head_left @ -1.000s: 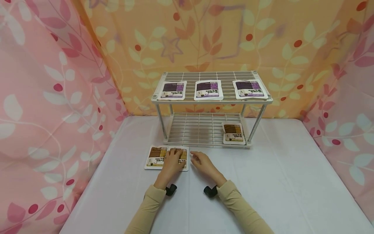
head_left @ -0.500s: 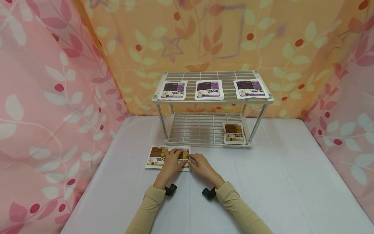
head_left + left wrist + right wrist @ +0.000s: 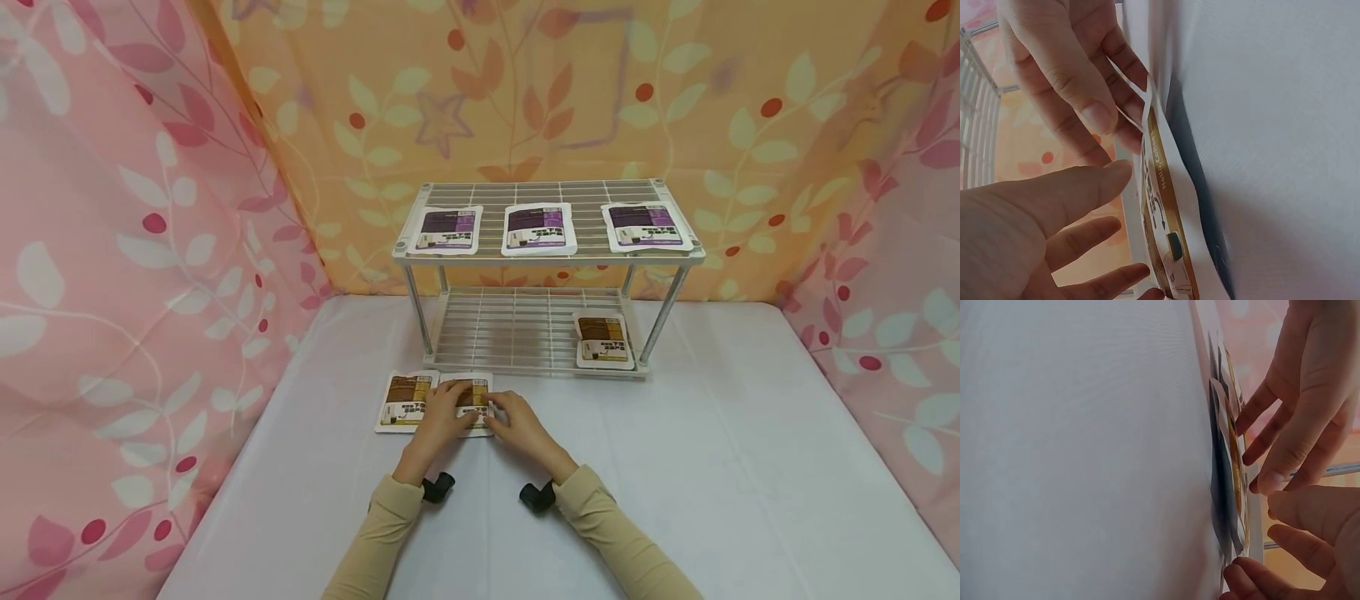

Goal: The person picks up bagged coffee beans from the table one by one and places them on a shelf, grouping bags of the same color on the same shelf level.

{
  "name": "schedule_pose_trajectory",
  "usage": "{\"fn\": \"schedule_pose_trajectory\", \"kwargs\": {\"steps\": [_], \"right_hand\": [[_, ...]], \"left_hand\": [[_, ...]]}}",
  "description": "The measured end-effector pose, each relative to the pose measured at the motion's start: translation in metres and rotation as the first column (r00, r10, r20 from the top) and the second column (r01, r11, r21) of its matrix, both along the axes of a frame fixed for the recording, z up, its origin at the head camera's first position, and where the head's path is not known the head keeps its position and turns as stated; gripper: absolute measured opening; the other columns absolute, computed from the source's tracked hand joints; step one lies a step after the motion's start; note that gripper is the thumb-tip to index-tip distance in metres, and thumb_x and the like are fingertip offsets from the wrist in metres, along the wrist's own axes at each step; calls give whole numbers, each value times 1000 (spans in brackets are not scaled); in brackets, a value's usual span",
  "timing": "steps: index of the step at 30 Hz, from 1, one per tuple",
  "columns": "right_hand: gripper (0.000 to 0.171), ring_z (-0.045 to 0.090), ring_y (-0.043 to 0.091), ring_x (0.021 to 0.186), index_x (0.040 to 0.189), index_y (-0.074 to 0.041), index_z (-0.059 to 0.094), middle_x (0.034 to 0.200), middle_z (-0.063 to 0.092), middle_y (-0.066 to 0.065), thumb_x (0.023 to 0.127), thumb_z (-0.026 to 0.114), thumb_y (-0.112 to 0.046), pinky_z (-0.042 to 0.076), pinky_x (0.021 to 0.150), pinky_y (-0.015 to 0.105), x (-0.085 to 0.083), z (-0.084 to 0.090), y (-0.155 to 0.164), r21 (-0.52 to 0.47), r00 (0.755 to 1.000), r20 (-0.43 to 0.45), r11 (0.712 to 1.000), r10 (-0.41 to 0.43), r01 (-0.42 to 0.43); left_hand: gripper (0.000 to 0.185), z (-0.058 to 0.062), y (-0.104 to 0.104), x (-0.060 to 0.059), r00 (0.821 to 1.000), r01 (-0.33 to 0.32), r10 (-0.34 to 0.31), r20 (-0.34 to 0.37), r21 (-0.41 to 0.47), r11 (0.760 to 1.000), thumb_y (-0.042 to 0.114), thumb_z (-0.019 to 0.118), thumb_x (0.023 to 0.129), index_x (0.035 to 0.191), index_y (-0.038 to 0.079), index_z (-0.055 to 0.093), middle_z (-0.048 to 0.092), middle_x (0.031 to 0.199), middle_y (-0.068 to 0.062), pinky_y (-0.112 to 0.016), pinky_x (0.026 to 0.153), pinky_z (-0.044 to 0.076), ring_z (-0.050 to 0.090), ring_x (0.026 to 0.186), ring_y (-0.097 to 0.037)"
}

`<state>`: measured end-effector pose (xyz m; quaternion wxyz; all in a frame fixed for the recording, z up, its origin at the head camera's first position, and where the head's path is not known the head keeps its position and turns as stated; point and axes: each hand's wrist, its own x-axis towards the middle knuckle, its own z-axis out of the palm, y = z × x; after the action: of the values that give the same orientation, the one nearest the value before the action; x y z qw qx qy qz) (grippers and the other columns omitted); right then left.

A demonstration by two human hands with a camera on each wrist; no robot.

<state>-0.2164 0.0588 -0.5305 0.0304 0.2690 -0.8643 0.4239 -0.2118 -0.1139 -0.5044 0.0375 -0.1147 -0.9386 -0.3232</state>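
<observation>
Two flat white-edged pouches with brown and gold labels lie side by side on the table, a left pouch (image 3: pixel 402 403) and a right pouch (image 3: pixel 480 387). My left hand (image 3: pixel 441 423) rests its spread fingers on the right pouch and hides part of its label. My right hand (image 3: pixel 525 423) touches that pouch's right edge with its fingertips. In the left wrist view the gold-labelled pouch (image 3: pixel 1169 187) shows nearly edge-on. Both thumbs stand off its face. Beneath the pouch (image 3: pixel 1235 450), a dark gap shows in the right wrist view.
A white two-tier wire rack (image 3: pixel 547 262) stands behind the hands. Its top tier bears a purple-labelled pouch at left (image 3: pixel 447 230), middle (image 3: pixel 538 229) and right (image 3: pixel 647 227). One brown-labelled pouch (image 3: pixel 603 341) lies on the lower tier's right end. Floral curtains (image 3: pixel 300 100) surround the table.
My right hand has moved left, from beside the right pouch onto its edge. The left hand stays on that pouch, nearly still. The pouches have hardly shifted.
</observation>
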Motion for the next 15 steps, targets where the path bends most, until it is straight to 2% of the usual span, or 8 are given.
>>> {"fn": "schedule_pose_trajectory", "kwargs": {"steps": [8, 15], "right_hand": [[42, 57, 30, 96, 123, 2, 55, 115, 54, 21, 83, 66, -8, 50, 80, 42, 4, 4, -1, -20, 997, 37, 997, -70, 70], [42, 59, 33, 93, 119, 5, 57, 114, 53, 24, 79, 68, -2, 53, 78, 40, 5, 6, 2, -62, 996, 37, 995, -79, 81]], "left_hand": [[53, 0, -1, 2, 1000, -21, 20, 17, 52, 998, 15, 73, 79, 128, 7, 54, 47, 131, -22, -58, 93, 37, 38, 118, -47], [51, 1, -3, 4, 1000, -25, 26, -3, 104, 994, 14, 73, 78, 126, 7, 56, 47, 130, -21, -59, 91, 38, 38, 117, -47]]}}
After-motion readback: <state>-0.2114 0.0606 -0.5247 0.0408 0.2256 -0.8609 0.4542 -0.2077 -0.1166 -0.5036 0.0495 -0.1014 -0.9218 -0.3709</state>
